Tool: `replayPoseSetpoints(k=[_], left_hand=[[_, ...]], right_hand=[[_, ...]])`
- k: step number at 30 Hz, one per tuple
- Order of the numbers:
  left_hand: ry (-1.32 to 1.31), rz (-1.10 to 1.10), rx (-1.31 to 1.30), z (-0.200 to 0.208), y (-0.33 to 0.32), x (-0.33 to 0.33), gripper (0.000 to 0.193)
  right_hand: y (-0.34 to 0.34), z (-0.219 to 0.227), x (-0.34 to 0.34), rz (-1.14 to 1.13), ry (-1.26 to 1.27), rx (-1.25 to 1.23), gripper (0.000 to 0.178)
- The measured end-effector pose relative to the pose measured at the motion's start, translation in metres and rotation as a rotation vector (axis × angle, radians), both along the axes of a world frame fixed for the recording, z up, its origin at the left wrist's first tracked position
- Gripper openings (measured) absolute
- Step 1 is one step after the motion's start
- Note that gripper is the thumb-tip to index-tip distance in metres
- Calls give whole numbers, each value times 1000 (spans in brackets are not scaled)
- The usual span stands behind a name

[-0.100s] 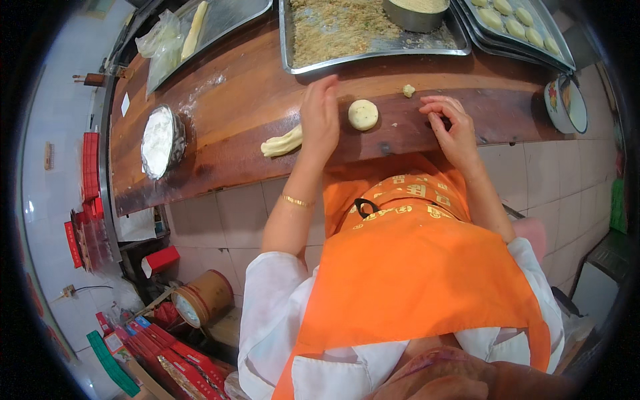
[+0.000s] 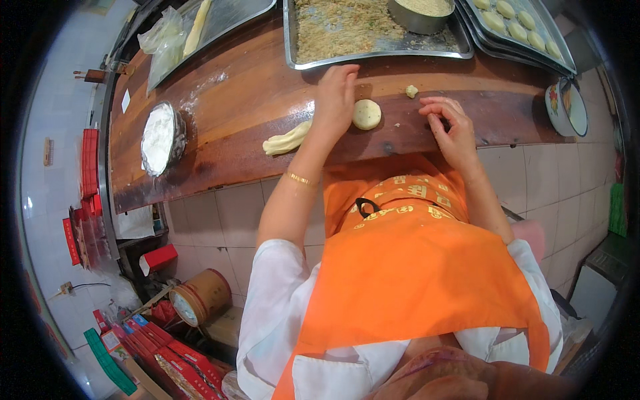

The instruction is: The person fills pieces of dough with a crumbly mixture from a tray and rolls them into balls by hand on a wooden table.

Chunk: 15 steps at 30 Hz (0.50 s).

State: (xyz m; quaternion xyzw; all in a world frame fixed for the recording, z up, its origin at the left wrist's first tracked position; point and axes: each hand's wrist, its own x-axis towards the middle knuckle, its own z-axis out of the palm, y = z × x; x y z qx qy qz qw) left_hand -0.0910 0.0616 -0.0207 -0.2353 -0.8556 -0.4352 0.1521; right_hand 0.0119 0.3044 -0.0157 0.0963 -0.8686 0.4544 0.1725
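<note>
A round, flattened piece of dough [image 2: 367, 115] lies on the wooden table near its front edge. My left hand [image 2: 335, 100] hovers just left of it, fingers stretched out and nothing visible in them. Partly behind my left wrist rests a pale twisted strip of dough [image 2: 285, 141]. To the right of the round piece is my right hand [image 2: 452, 128], loosely curled, with a gap between thumb and fingers. It appears to hold nothing. A small crumb of dough [image 2: 411, 91] sits beyond it, towards the tray.
A metal tray [image 2: 380, 61] of crumbly filling with a round tin [image 2: 423, 22] stands at the back. Stacked trays [image 2: 563, 61] carry dough pieces at far right, above an enamel bowl [image 2: 579, 113]. At left are a bowl of white flour [image 2: 160, 140] and a plastic bag [image 2: 165, 50].
My left hand has moved right and slightly away from me, closer to the round dough piece. My right hand has hardly moved.
</note>
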Motion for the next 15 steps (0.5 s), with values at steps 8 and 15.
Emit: replayPoseSetpoints(k=[8, 15], left_hand=[[38, -22, -138, 7, 12, -9, 20], [-70, 109, -185, -2, -5, 62, 33]], right_hand=[[8, -4, 2, -5, -5, 12, 12], [3, -4, -1, 37, -33, 13, 13]])
